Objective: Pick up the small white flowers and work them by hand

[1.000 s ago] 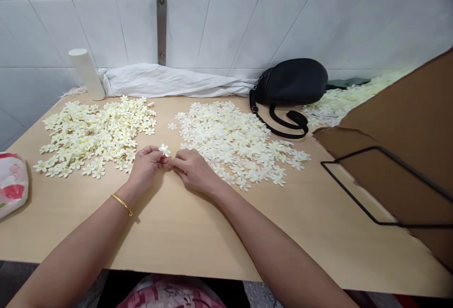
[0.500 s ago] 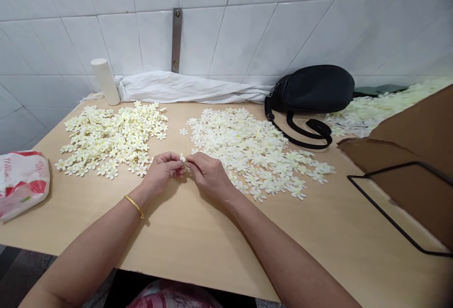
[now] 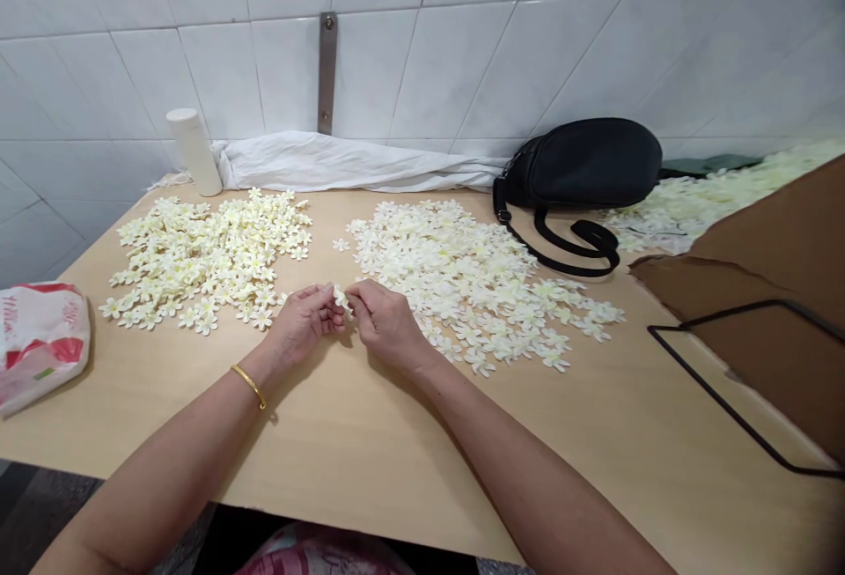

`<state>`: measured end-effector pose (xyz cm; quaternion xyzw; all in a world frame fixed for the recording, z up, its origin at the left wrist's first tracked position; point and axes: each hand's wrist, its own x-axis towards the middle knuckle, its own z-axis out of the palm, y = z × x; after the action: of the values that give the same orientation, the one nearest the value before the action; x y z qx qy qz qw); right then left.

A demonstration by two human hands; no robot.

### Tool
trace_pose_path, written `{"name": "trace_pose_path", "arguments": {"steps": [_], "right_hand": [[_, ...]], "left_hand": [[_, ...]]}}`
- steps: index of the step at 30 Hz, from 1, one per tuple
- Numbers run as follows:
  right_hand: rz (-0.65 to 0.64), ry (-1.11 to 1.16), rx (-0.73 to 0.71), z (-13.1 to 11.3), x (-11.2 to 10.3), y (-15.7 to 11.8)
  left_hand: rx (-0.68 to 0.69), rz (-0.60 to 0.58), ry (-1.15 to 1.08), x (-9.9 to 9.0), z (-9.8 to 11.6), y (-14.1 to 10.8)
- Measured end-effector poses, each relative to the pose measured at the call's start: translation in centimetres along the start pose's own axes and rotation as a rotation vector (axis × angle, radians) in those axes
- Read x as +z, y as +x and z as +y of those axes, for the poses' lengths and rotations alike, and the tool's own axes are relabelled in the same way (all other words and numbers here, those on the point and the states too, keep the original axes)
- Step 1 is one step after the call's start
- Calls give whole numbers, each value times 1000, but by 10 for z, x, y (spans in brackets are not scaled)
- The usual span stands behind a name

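Observation:
Between my two hands is a small white artificial flower (image 3: 341,299), seen edge-on. My left hand (image 3: 304,318), with a gold bangle on its wrist, pinches the flower from the left. The closed fingers of my right hand (image 3: 386,321) grip its right side; the exact hold is partly hidden by the fingers. Beyond my left hand lies a pile of pale yellow-white flowers (image 3: 211,254). A larger pile of whiter flowers (image 3: 449,276) spreads behind and to the right of my right hand, with one loose flower (image 3: 341,245) between the piles.
A white bottle (image 3: 195,154) and a rolled white cloth (image 3: 343,161) line the tiled wall. A black bag (image 3: 587,163) with its strap sits at the back right. Cardboard (image 3: 772,293), a black wire frame (image 3: 726,412) and more flowers (image 3: 719,196) occupy the right; a red-and-white plastic bag (image 3: 43,342) lies left.
The flower between my hands has turned so more of its petals show. My fingertips have shifted slightly around it, and the view has moved a little.

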<state>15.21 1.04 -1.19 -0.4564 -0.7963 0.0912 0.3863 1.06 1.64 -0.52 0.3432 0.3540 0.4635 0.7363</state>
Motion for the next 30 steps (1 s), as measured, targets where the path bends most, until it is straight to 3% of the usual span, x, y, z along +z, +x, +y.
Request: {"name": "trace_pose_path", "arguments": {"steps": [8, 20, 30], "right_hand": [[-27, 203, 19, -2, -7, 1], [63, 141, 80, -7, -4, 1], [37, 617, 354, -5, -2, 3]], "left_hand": [[-1, -5, 22, -1, 3, 0], [27, -33, 21, 0, 2, -2], [-45, -12, -56, 5, 6, -1]]}}
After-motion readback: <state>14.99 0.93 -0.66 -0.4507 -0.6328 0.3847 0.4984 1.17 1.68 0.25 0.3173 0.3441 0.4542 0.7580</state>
